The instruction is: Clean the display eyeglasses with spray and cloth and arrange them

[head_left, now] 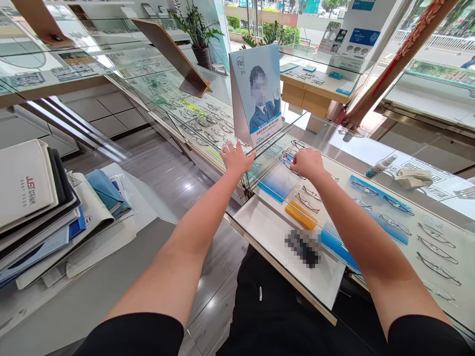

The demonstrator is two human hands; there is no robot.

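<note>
My left hand (237, 158) is open, its fingers spread at the glass edge of the display counter (260, 170), just in front of a standing advertising sign (256, 94). Nothing shows in its grasp. To the right, my right hand (308, 163) is closed, with the fingers curled down over the counter. A pair of eyeglasses (287, 158) lies right beside its fingertips. Whatever those fingers hold, if anything, is hidden. Below the hands, several eyeglasses, blue display cards (277, 184) and a yellow case (300, 214) are in the counter.
A tray-like drawer (260, 222) juts out before my body with a blurred dark object on it. At left, bags and folders (29, 183) are piled on a grey surface. A spray bottle (381, 166) and a cloth (413, 178) lie on the right-hand glass.
</note>
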